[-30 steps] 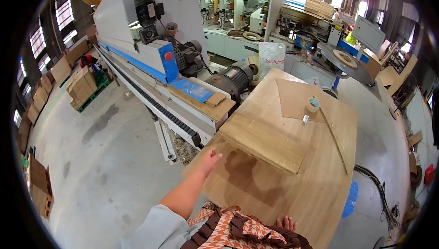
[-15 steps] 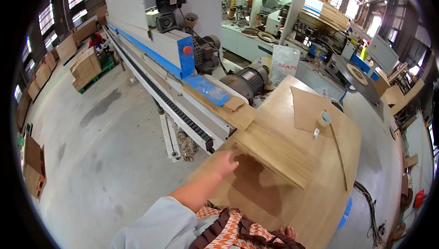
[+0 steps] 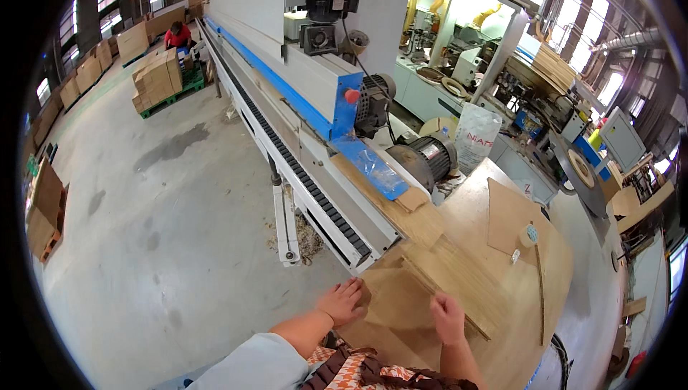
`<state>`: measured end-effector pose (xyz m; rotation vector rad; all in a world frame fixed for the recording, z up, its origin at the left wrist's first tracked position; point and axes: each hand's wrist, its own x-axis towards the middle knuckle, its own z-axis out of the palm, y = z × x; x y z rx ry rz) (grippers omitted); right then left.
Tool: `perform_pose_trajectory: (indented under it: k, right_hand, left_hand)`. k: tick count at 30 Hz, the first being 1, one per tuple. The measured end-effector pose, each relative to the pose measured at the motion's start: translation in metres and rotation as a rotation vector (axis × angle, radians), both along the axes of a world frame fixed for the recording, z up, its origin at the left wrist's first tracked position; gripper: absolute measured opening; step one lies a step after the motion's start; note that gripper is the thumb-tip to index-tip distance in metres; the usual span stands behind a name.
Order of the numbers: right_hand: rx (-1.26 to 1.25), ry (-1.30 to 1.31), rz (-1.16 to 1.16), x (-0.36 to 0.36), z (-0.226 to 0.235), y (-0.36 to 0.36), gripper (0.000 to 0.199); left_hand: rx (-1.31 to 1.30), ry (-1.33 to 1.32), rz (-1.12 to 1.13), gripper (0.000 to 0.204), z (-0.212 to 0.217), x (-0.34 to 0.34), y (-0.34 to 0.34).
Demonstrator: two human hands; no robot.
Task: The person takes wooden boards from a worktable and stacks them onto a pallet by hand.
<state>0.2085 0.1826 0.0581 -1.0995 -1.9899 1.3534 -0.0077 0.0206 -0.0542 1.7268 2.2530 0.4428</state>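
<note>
My left hand (image 3: 345, 302) lies at the table's left edge, close to the end of the machine's rail, fingers stretched out and holding nothing I can see. My right hand (image 3: 448, 320) is curled at the near long edge of a flat wood-grain board (image 3: 469, 279). Whether its fingers grip that edge is hidden. The board rests on a tan table (image 3: 527, 318), its far end next to another wood-grain piece (image 3: 424, 224) at the machine's outlet.
A long edge machine (image 3: 276, 68) with a blue strip and a red button (image 3: 352, 95) runs away ahead. On the table lie a brown sheet (image 3: 510, 214), a tape roll (image 3: 529, 235) and a thin strip (image 3: 540, 297). A person in red (image 3: 178, 35) is near stacked panels (image 3: 159, 75).
The view has shifted, moving the machine and table rightward and lower in the picture. My right hand has risen from beside the apron to the board's near edge. My left hand's fingers now lie stretched out.
</note>
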Motion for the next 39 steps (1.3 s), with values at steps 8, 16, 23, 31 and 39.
perform_pose_trajectory:
  k: [8, 16, 23, 31, 39]
  right_hand:
    - [-0.268, 0.152, -0.134, -0.097, -0.002, 0.072, 0.02]
    - [-0.236, 0.049, -0.223, -0.128, 0.003, 0.093, 0.024]
    - [-0.549, 0.03, -0.233, -0.134, 0.013, 0.098, 0.018]
    - [-0.43, -0.051, -0.258, -0.019, 0.016, 0.094, 0.013]
    - [-0.478, -0.042, -0.589, 0.173, -0.01, 0.07, 0.023]
  left_hand:
    - [0.097, -0.008, 0.036, 0.05, -0.006, -0.007, -0.008]
    - [0.08, -0.043, 0.017, 0.046, -0.006, -0.005, -0.006]
    - [0.033, -0.032, -0.003, 0.047, 0.0, -0.005, -0.002]
    - [0.106, -0.033, 0.019, 0.047, -0.005, -0.005, -0.004]
    - [0.111, -0.032, 0.03, 0.05, -0.001, -0.002, -0.002]
